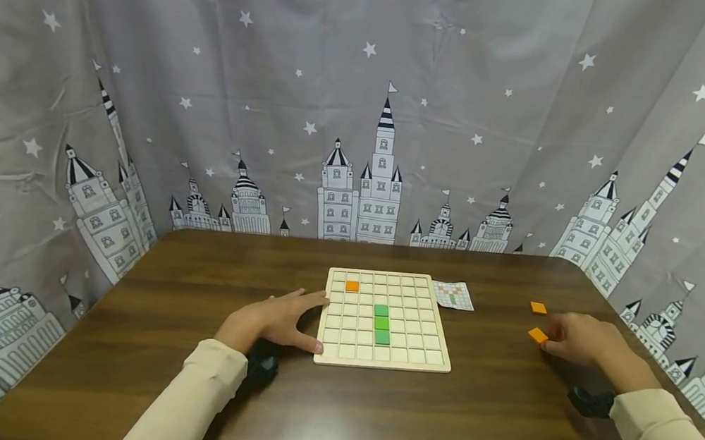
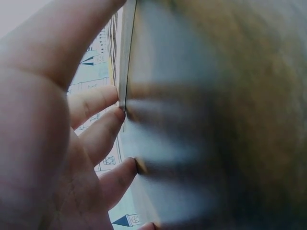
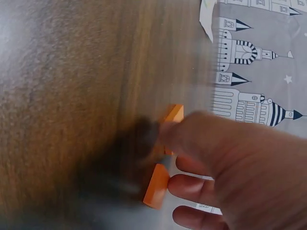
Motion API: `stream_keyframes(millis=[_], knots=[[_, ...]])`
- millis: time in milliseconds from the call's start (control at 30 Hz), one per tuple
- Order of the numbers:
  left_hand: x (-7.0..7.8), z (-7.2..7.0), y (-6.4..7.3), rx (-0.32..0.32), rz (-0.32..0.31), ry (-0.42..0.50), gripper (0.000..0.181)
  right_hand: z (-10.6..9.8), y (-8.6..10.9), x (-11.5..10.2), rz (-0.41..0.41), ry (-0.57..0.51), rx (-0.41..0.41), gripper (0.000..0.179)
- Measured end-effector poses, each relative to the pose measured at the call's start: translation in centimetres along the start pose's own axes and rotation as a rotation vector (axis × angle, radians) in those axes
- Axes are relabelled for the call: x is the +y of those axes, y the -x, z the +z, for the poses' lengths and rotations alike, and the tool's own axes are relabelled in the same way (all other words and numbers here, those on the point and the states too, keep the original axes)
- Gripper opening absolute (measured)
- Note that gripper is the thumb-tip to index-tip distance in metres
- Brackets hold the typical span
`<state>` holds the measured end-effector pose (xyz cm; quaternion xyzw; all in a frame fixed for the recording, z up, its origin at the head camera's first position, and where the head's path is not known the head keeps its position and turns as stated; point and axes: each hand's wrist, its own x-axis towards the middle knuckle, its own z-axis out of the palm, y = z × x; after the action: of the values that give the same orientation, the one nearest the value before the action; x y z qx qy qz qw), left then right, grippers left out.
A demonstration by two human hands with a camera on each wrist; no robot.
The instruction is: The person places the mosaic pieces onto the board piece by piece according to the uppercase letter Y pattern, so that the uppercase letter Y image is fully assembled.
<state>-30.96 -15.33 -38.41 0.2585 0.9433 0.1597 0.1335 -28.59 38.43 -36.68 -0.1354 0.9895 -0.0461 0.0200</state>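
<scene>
Two square orange tiles look light, stiff, best edge-pinched; whether right hand grips one is unclear; left hand spreads wide.

No legible text, no readable numbers, no brand names, no labels

"What colour is the board just below centre?"

"Pale cream, ruled into a grid. Three green tiles show on it, the middle one brighter, and an orange tile."

"And at the right of the frame?"

"Two more tiles, both orange. The table is streaky dark brown; the curtain across the top, grey with white stars and black-and-white castles."
</scene>
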Motion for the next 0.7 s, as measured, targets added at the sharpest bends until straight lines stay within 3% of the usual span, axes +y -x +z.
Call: stream_keyframes(millis=[233, 700], knots=[[-0.2, 0.2, 0.0, 0.01, 0.004, 0.003, 0.096, 0.3, -0.1, 0.0, -0.008, -0.007, -0.003, 0.02], [-0.1, 0.1, 0.0, 0.005, -0.002, 0.004, 0.096, 1.3, -0.8, -0.7, -0.097, -0.014, 0.095, 0.016]])
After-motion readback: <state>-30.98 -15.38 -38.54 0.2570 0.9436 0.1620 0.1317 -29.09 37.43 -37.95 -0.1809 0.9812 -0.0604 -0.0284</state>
